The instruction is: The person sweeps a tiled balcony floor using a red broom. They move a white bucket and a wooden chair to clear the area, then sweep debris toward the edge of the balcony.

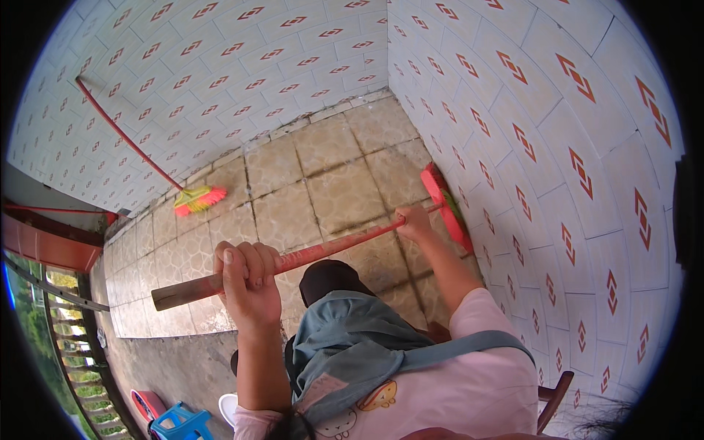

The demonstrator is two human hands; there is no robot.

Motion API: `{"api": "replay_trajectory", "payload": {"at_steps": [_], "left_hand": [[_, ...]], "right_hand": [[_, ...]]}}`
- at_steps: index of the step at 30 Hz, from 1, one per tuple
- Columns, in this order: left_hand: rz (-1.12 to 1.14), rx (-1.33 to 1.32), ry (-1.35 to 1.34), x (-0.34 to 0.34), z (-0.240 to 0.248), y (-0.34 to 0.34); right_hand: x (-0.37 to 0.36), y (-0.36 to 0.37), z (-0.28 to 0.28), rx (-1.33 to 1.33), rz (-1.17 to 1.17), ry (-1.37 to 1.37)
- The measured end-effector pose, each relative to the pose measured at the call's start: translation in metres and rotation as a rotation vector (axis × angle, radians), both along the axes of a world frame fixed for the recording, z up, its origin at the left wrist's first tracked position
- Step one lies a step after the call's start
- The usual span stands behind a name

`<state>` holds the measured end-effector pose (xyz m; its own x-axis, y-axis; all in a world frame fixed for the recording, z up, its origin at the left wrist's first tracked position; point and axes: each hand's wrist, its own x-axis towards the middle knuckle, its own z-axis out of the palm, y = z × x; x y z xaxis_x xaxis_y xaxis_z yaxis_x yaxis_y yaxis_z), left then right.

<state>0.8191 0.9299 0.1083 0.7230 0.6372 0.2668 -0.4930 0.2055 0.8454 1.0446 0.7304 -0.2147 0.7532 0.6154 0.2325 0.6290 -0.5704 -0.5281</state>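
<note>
A long-handled scrub brush (446, 205) with a worn red handle slants across in front of me. My left hand (248, 282) is wrapped round the handle close to its bare wooden end. Farther along, my right hand (415, 223) grips the same handle near the brush head. The red head with green bristles is at the foot of the right-hand tiled wall, above or against the floor's edge; I cannot tell whether it touches. Against the far wall leans a broom (199, 199) with a red stick and yellow and pink bristles.
Beige tiles (334, 199) cover the floor, meeting white patterned walls (513, 132). At lower left are a blue stool (180, 423), a red basin (148, 405) and a balustrade (81, 359). Part of a brown wooden frame (555, 400) stands by the right wall.
</note>
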Motion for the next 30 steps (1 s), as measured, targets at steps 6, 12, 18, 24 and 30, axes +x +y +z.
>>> {"api": "replay_trajectory", "payload": {"at_steps": [6, 12, 18, 24, 30], "left_hand": [[0.053, 0.114, 0.039, 0.008, 0.003, -0.016], [0.162, 0.221, 0.026, -0.016, 0.001, -0.016], [0.202, 0.23, -0.044, -0.035, 0.022, 0.003], [0.033, 0.003, 0.008, -0.035, 0.004, 0.02], [0.031, -0.026, 0.041, -0.039, -0.003, 0.015]], "right_hand": [[0.058, 0.063, -0.014, 0.041, 0.037, 0.126], [0.038, 0.09, -0.005, 0.112, 0.197, 0.15], [-0.033, 0.044, 0.016, 0.035, 0.109, 0.226], [-0.082, -0.027, 0.016, -0.02, 0.012, 0.075], [-0.059, -0.015, -0.006, -0.001, 0.057, 0.084]]}}
